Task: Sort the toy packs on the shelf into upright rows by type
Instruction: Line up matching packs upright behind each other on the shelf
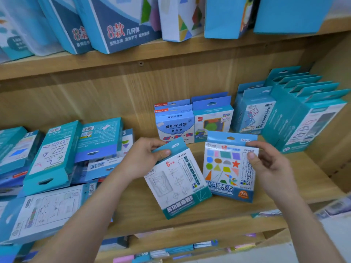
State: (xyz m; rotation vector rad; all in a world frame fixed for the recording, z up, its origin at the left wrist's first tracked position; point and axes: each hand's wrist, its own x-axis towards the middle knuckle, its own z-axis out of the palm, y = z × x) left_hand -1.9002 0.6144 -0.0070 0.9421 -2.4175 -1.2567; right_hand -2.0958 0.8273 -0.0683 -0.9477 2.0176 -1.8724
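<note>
At the front of the middle shelf [218,211], two packs are in the hands, side by side. The left hand [150,154] pinches the teal hanging tab of a white drawing-template pack [178,185], thumb on the front, and this pack is tilted, its top leaning left. Just right of the template pack, the right hand [269,166] grips the upper right corner of a pack of coloured shapes [226,168], thumb on the front and fingers behind; this one is nearly upright. I cannot tell if either pack rests on the board or is lifted a little.

The step in hand seems to be the comparing of two different types, to decide where each one goes. The next move, I think, needs each pack set upright in its own row, with care not to push over the rows already standing.

Behind the template pack, at the back panel, stand short rows: blue area-learner packs [174,124] and beside them an orange-logo pack [212,120]. Far right of the template pack a long row of teal packs [303,118] stands upright. Left of it a heap of packs [51,154] lies flat and crossed, not yet sorted, so much work remains.

The shelf is light wood. Above the template pack, the upper shelf carries large blue boxes [121,25]; below it, a lower shelf holds flat items [171,251].
</note>
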